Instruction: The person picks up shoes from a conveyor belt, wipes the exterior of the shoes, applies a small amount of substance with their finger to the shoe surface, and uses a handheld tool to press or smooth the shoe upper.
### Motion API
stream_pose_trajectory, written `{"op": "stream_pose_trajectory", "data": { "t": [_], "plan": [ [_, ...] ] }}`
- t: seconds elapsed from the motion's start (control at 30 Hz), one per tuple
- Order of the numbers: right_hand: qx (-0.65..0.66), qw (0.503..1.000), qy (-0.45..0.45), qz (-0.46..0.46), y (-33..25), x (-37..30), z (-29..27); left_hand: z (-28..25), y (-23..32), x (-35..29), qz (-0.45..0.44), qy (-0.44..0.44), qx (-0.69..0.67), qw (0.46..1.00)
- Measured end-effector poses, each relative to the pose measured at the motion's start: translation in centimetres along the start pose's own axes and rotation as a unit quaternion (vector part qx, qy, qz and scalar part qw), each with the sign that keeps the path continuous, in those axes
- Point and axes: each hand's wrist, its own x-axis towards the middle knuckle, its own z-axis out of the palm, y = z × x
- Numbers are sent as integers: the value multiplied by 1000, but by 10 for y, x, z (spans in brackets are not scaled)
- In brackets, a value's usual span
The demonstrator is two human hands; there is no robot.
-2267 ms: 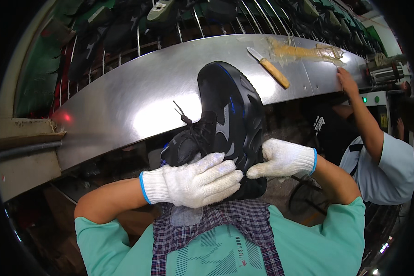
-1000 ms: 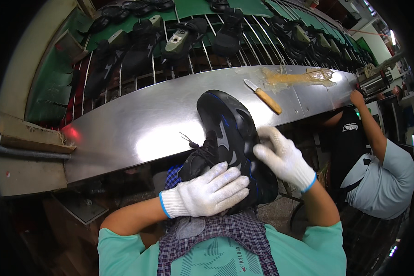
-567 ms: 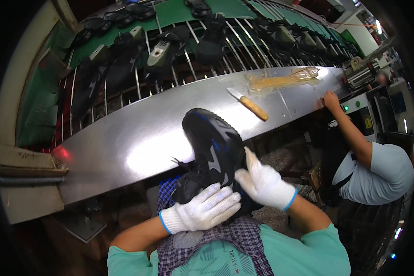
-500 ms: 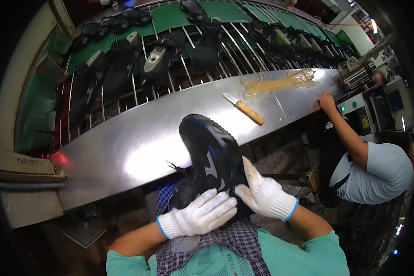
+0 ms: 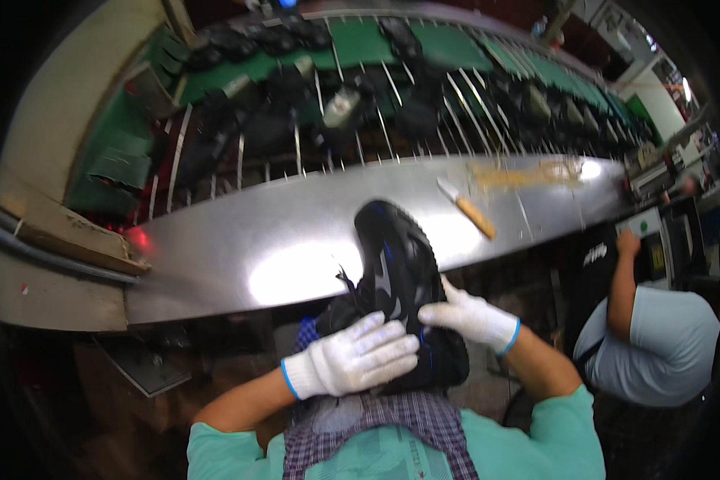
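Black shoe (image 5: 386, 256) at near edge of the steel bench (image 5: 208, 248), toe over it. My left hand (image 5: 356, 356) lies flat on its side, fingers straight, unclenched; my right hand (image 5: 476, 318) thumbs the sole edge, can't tell if clasping. I'd keep left palm spread, pressure even. Laces (image 5: 344, 278) dangle near bench edge, could snag. Knife (image 5: 475, 218) on bench, shoe rack (image 5: 418, 116) behind it, co-worker's hand (image 5: 628, 242) near bench's right end.
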Motion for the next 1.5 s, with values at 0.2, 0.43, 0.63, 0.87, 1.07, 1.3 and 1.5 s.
{"op": "stream_pose_trajectory", "data": {
  "t": [0.2, 0.43, 0.63, 0.87, 1.07, 1.3, 1.5],
  "plan": [
    [365, 927, 30, -76, 5, -9, 15, -50, -5, 39, 9, -29, 27, 999],
    [323, 882, 212, -268, -89, -12, -67, -80, -36, -7, -215, 170, 13, 962],
    [-58, 808, 547, -212, -216, 6, -264, -101, -80, -110, -491, 298, -13, 818],
    [-248, 624, 562, -484, -345, -14, -198, -110, -114, -206, -597, 360, 63, 714],
    [-312, 541, 488, -610, -400, -18, -138, -125, -104, -216, -615, 305, 139, 714],
    [-379, 463, 587, -545, -397, -46, -100, -114, -119, -185, -572, 320, 98, 749],
    [-489, 573, 474, -457, -412, 49, -64, -124, -112, -175, -576, 292, 153, 748]
  ]
}}
